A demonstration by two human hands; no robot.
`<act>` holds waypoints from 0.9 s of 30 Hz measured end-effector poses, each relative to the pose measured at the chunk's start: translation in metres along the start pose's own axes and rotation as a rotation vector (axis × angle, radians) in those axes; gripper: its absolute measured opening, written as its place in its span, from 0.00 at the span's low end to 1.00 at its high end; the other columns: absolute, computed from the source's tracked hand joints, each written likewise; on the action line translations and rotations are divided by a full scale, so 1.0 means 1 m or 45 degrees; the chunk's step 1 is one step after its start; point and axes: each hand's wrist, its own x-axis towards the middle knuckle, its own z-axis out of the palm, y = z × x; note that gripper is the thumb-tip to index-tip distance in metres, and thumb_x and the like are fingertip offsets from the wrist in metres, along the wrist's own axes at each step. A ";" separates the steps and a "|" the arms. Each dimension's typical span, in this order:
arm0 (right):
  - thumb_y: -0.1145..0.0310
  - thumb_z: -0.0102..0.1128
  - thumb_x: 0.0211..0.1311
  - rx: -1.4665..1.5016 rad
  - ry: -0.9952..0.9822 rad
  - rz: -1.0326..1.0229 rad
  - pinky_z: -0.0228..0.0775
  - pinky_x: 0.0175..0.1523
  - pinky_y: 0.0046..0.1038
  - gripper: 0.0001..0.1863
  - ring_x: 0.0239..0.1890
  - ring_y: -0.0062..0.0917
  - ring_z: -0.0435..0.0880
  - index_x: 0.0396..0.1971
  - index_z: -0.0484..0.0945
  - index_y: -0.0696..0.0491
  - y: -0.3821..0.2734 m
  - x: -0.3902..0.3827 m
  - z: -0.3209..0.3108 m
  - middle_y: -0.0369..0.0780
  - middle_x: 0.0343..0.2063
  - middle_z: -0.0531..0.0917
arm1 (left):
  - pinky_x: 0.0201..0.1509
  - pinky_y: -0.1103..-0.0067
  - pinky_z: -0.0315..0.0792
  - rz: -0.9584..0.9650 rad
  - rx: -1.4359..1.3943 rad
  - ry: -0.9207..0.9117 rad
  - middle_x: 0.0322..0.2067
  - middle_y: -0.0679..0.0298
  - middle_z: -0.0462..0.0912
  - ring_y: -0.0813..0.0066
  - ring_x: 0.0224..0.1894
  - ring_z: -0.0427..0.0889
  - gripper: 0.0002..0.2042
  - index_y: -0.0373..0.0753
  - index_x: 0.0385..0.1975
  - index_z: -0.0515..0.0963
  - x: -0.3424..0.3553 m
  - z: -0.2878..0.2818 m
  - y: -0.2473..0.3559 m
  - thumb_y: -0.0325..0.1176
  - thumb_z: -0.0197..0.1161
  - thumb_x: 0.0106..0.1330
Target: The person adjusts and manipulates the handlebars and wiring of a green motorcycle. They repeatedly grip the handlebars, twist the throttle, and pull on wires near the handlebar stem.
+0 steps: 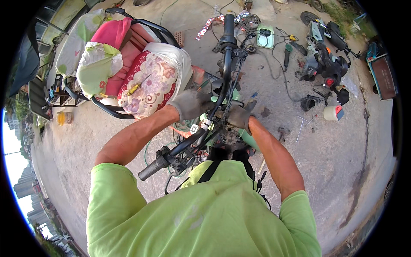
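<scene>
A black handlebar (228, 47) runs slantwise in front of me, with a ribbed grip (150, 168) at its near-left end and levers and cables along it. My left hand (191, 104), in a grey glove, is curled just left of the bar's middle, its fingertips partly hidden there. On the other side, my right hand (239, 117), also gloved, is bent in close against the parts under the bar. One of its fingers points up; the others are out of sight. What either hand grips, if anything, is too covered to make out. Green body panels (247, 139) show below.
At left stands a seat with a flowered cushion (150, 81), a yellow-handled tool (135, 88) on it. Tangled cables and a green tray (265, 36) lie beyond the bar. To the right are an angle grinder (287, 55), dismantled scooter parts (327, 68), a white tub (332, 113) and a T-handle wrench (301, 125).
</scene>
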 end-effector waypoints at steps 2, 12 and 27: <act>0.69 0.51 0.65 0.057 0.172 0.002 0.76 0.50 0.44 0.28 0.45 0.46 0.84 0.66 0.74 0.38 -0.002 0.000 0.004 0.49 0.38 0.84 | 0.50 0.58 0.76 -0.109 -0.033 -0.087 0.35 0.51 0.87 0.49 0.41 0.86 0.17 0.39 0.36 0.85 0.002 0.007 0.004 0.47 0.57 0.71; 0.72 0.51 0.66 0.728 0.323 0.241 0.76 0.54 0.38 0.20 0.46 0.39 0.84 0.57 0.78 0.50 -0.010 -0.001 0.023 0.46 0.40 0.84 | 0.42 0.60 0.77 -0.382 -0.102 -0.119 0.32 0.46 0.86 0.47 0.34 0.85 0.16 0.36 0.34 0.86 0.013 0.022 0.025 0.44 0.61 0.67; 0.53 0.51 0.73 0.327 0.021 0.244 0.78 0.55 0.41 0.22 0.52 0.43 0.86 0.57 0.80 0.52 -0.025 0.022 -0.011 0.48 0.45 0.87 | 0.48 0.61 0.78 -0.938 -0.321 0.165 0.38 0.42 0.86 0.45 0.42 0.86 0.19 0.33 0.45 0.83 0.001 0.076 0.034 0.44 0.54 0.74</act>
